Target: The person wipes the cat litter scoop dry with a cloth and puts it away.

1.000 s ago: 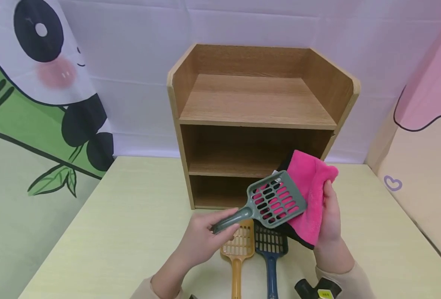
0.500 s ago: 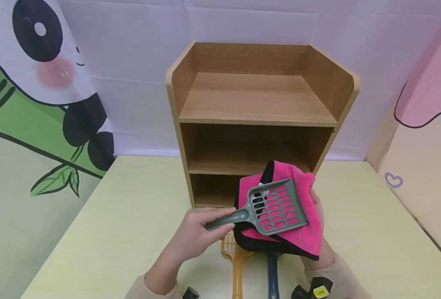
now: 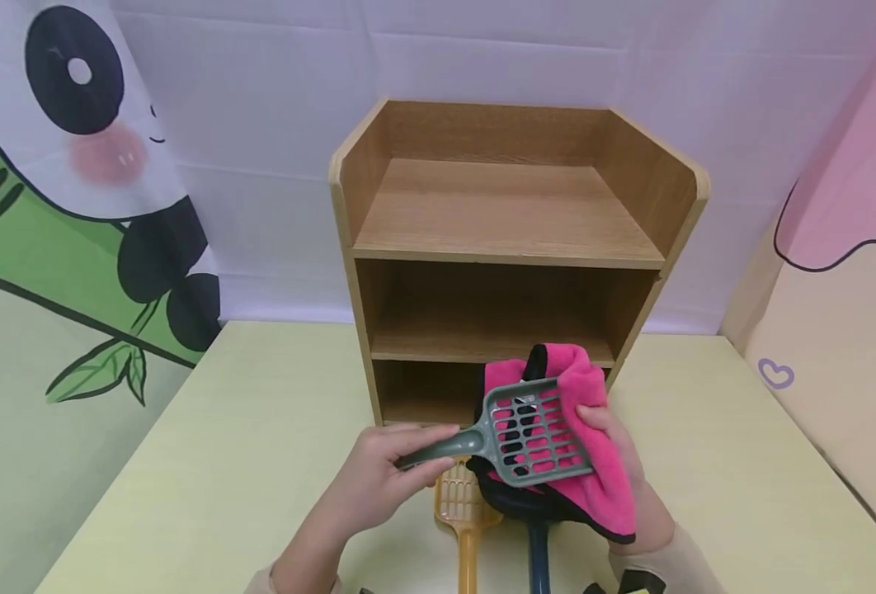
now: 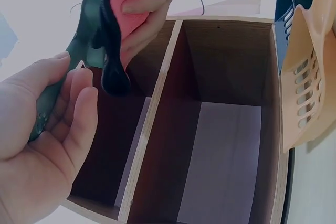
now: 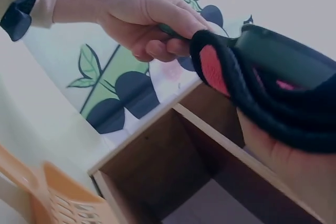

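Note:
A grey-green slotted litter scoop (image 3: 459,445) is held by its handle between the thumb and fingers of my left hand (image 3: 374,478). My right hand (image 3: 624,450) grips a pink cloth (image 3: 594,487) with black edging. The cloth lies behind the scoop's slotted head, and its fold wraps over the right edge, with my right thumb on the front. In the left wrist view the cloth (image 4: 131,3) hangs around the scoop's head. Black edging covers much of the right wrist view, where the scoop's side wall (image 5: 283,51) shows above it.
A yellow-orange scoop (image 3: 468,528) and a dark blue scoop (image 3: 539,557) lie on the pale table (image 3: 208,478) below my hands; the cloth hides the blue one's head. Behind stands a wooden shelf unit (image 3: 508,210) with three levels. Printed cartoon cloths line the walls.
The cloth has moved left from beyond the scoop's right side to behind its head. Its fold now comes over the scoop's right edge, with my right thumb in front. Left hand keeps holding the handle.

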Demonstrator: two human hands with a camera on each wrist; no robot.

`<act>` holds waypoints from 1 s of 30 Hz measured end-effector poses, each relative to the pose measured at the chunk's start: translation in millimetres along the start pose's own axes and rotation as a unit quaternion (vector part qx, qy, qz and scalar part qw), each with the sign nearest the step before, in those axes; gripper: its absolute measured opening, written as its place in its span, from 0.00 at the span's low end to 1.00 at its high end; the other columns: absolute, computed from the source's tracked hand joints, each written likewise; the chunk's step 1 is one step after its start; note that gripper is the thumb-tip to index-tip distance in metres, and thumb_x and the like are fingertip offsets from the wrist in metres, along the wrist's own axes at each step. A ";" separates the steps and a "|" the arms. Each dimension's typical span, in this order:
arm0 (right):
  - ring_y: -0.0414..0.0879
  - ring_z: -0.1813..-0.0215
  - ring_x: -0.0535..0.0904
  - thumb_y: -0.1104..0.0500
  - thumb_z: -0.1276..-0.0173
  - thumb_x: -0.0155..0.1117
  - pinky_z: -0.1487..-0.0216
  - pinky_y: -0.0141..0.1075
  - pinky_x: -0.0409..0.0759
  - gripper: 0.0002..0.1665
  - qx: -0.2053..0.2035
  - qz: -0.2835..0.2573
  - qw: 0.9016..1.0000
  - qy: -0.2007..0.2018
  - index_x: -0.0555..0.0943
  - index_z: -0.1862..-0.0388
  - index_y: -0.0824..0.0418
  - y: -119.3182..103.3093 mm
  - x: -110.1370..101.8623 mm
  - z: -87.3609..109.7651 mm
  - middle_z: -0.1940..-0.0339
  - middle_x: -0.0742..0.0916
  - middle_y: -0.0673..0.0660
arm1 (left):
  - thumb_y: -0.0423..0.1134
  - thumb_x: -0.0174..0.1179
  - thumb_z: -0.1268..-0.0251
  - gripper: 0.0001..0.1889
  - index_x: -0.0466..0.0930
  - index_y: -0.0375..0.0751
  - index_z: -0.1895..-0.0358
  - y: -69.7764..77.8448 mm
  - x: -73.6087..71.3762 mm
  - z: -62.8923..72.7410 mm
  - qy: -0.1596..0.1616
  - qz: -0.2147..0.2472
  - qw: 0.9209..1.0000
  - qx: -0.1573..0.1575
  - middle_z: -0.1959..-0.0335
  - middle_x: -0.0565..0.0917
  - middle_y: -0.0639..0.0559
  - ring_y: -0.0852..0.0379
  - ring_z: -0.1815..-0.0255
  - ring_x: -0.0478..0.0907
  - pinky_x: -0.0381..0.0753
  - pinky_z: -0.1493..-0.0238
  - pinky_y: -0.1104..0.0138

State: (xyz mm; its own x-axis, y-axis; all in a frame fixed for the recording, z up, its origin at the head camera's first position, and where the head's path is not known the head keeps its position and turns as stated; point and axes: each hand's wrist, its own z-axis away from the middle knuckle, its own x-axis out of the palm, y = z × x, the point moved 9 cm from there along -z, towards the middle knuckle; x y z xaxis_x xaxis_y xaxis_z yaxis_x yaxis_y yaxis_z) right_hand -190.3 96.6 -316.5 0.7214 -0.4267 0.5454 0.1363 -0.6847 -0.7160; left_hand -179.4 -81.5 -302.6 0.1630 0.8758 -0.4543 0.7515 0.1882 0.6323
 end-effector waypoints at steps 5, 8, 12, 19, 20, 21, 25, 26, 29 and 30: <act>0.48 0.49 0.83 0.58 0.23 0.29 0.46 0.42 0.80 0.21 0.089 0.007 0.987 0.137 0.71 0.44 0.58 7.4 -19.7 8.7 0.51 0.84 0.54 | 0.32 0.67 0.45 0.15 0.84 0.35 0.53 4.5 -4.0 0.3 0.019 -0.049 0.998 0.035 0.72 0.83 0.53 0.71 0.79 0.65 0.67 0.80 0.82; 0.47 0.54 0.85 0.60 0.24 0.39 0.51 0.42 0.82 0.14 0.081 0.111 0.971 0.195 0.70 0.46 0.55 1.7 -34.8 11.4 0.56 0.85 0.51 | 0.34 0.67 0.45 0.15 0.83 0.34 0.53 7.0 -4.7 0.0 0.029 -0.073 0.995 0.058 0.73 0.82 0.54 0.68 0.79 0.66 0.65 0.79 0.84; 0.44 0.57 0.85 0.60 0.27 0.50 0.55 0.39 0.84 0.14 0.078 0.223 0.930 0.284 0.68 0.45 0.52 -5.9 -53.8 16.8 0.59 0.84 0.49 | 0.36 0.67 0.43 0.16 0.83 0.34 0.52 9.2 -3.8 0.5 0.037 -0.104 0.991 0.080 0.72 0.83 0.53 0.64 0.79 0.70 0.68 0.78 0.85; 0.43 0.50 0.82 0.54 0.31 0.59 0.52 0.39 0.83 0.28 0.071 0.282 0.875 0.387 0.64 0.34 0.50 -10.9 -69.7 21.7 0.49 0.79 0.51 | 0.36 0.72 0.53 0.19 0.84 0.34 0.54 6.4 -1.7 -3.7 0.060 -0.132 0.985 0.092 0.72 0.84 0.53 0.65 0.76 0.73 0.71 0.77 0.83; 0.43 0.51 0.82 0.53 0.32 0.61 0.53 0.39 0.83 0.29 0.072 0.291 0.865 0.404 0.65 0.34 0.50 -12.0 -70.9 23.5 0.49 0.79 0.51 | 0.35 0.73 0.54 0.19 0.84 0.34 0.55 5.6 -1.7 -4.5 0.064 -0.131 0.985 0.093 0.73 0.84 0.53 0.65 0.77 0.72 0.70 0.77 0.83; 0.43 0.53 0.83 0.51 0.33 0.62 0.54 0.39 0.83 0.29 0.069 0.301 0.853 0.420 0.66 0.35 0.50 -13.5 -71.7 25.5 0.50 0.80 0.51 | 0.34 0.73 0.55 0.18 0.85 0.35 0.57 4.5 -1.9 -5.3 0.068 -0.127 0.985 0.092 0.74 0.83 0.53 0.66 0.79 0.70 0.68 0.78 0.84; 0.44 0.55 0.83 0.45 0.37 0.64 0.55 0.37 0.84 0.31 0.066 0.315 0.814 0.484 0.68 0.37 0.49 -18.1 -70.5 35.5 0.51 0.79 0.52 | 0.34 0.73 0.54 0.15 0.86 0.37 0.60 1.0 -3.0 -7.1 0.077 -0.113 0.986 0.090 0.78 0.82 0.54 0.68 0.81 0.65 0.63 0.80 0.86; 0.44 0.53 0.82 0.45 0.37 0.64 0.55 0.35 0.83 0.31 0.061 0.309 0.809 0.496 0.68 0.37 0.49 -19.4 -69.9 37.5 0.49 0.78 0.52 | 0.34 0.73 0.54 0.15 0.86 0.37 0.60 0.3 -3.5 -7.4 0.078 -0.108 0.987 0.089 0.77 0.82 0.54 0.69 0.81 0.65 0.64 0.81 0.86; 0.42 0.46 0.75 0.45 0.36 0.62 0.53 0.31 0.82 0.32 0.031 0.284 0.806 0.518 0.66 0.34 0.46 -27.5 -67.5 40.7 0.44 0.74 0.48 | 0.33 0.72 0.54 0.15 0.86 0.36 0.60 -1.5 -6.4 -8.0 0.080 -0.098 0.988 0.084 0.77 0.83 0.53 0.70 0.82 0.66 0.64 0.81 0.86; 0.42 0.46 0.75 0.46 0.35 0.62 0.54 0.31 0.82 0.32 0.017 0.280 0.807 0.520 0.65 0.34 0.46 -31.8 -66.8 41.1 0.44 0.73 0.48 | 0.32 0.72 0.55 0.15 0.86 0.35 0.60 -1.6 -7.9 -8.4 0.083 -0.097 0.988 0.085 0.76 0.84 0.52 0.70 0.82 0.66 0.64 0.81 0.86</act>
State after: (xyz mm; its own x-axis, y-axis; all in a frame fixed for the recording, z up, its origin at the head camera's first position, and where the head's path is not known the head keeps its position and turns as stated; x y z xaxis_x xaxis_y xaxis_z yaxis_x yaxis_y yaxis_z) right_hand -214.9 171.1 -348.1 -0.2810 -0.9409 0.1892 0.0181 -0.2024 -0.9791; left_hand -187.2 -85.1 -294.8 -0.0906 0.8938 -0.4393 0.8573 0.2945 0.4222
